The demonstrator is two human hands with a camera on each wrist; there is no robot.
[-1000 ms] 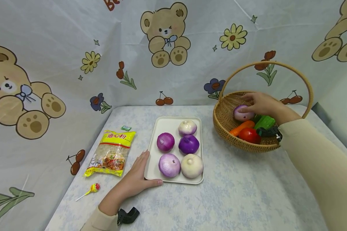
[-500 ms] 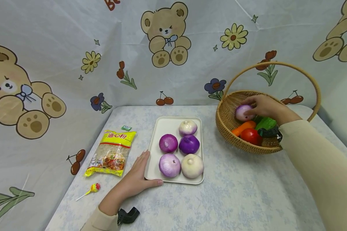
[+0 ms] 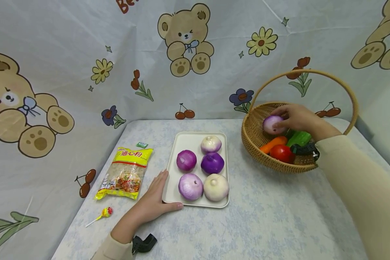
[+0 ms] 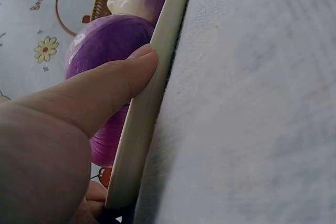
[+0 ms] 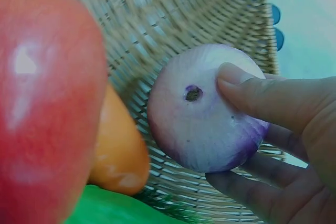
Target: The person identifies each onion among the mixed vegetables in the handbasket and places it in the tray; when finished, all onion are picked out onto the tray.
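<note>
My right hand [image 3: 295, 117] reaches into the wicker basket [image 3: 255, 153] and grips a pale purple onion [image 5: 197, 114], thumb on its face beside the dark root spot and fingers beneath. My left hand [image 3: 154, 198] rests at the near left corner of a white tray [image 3: 178, 139], fingers straight along its left side and thumb on the front rim [image 4: 142, 129]. On the tray lie a magenta onion [image 3: 186, 160], a dark purple onion [image 3: 212, 163], a large light purple onion [image 3: 190, 186], a white onion [image 3: 216, 187] and a white-and-purple one [image 3: 211, 144].
Inside the basket are a tomato [image 3: 282, 154], a carrot [image 3: 273, 144] and a green vegetable [image 3: 299, 138]. A yellow pasta bag [image 3: 125, 173], a small green packet [image 3: 142, 144] and a lollipop [image 3: 104, 213] lie left of the tray. The tall basket handle [image 3: 352, 101] arches above my right forearm.
The basket has shifted slightly right, and the onion in my right hand has turned a little. On the tray, the magenta onion rolled right and back. My left hand has stayed put.
</note>
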